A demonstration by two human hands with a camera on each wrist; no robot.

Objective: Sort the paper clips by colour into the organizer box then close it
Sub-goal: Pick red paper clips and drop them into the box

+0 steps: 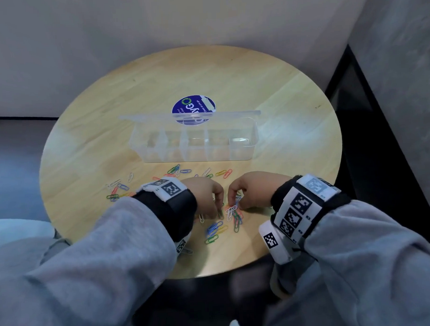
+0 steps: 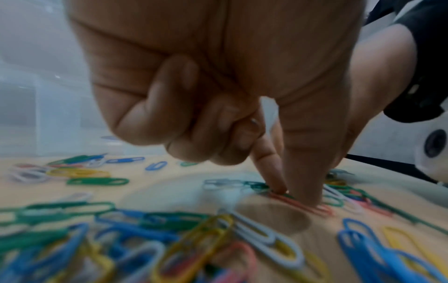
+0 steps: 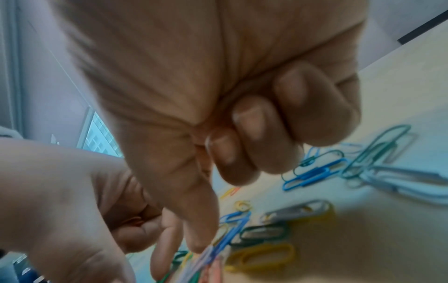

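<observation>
A clear organizer box (image 1: 243, 155) with several compartments stands open mid-table, its lid (image 1: 158, 116) upright behind it. Coloured paper clips (image 1: 215, 230) lie scattered in front of it. Both hands work at the front-centre pile. My left hand (image 1: 217, 211) has thumb and index tip down on a red clip (image 2: 312, 207), pinching it against the table, with the other fingers (image 2: 184, 114) curled. My right hand (image 1: 236, 201) pinches a small bunch of white and blue clips (image 1: 231, 211) between thumb and index, lifted just off the table; the right wrist view shows this bunch (image 3: 213, 254).
The round wooden table (image 1: 280, 99) carries a blue round sticker (image 1: 193, 106) behind the box. More clips lie at the left (image 1: 117, 190) and just before the box (image 1: 180, 170). A wall stands close behind and to the right.
</observation>
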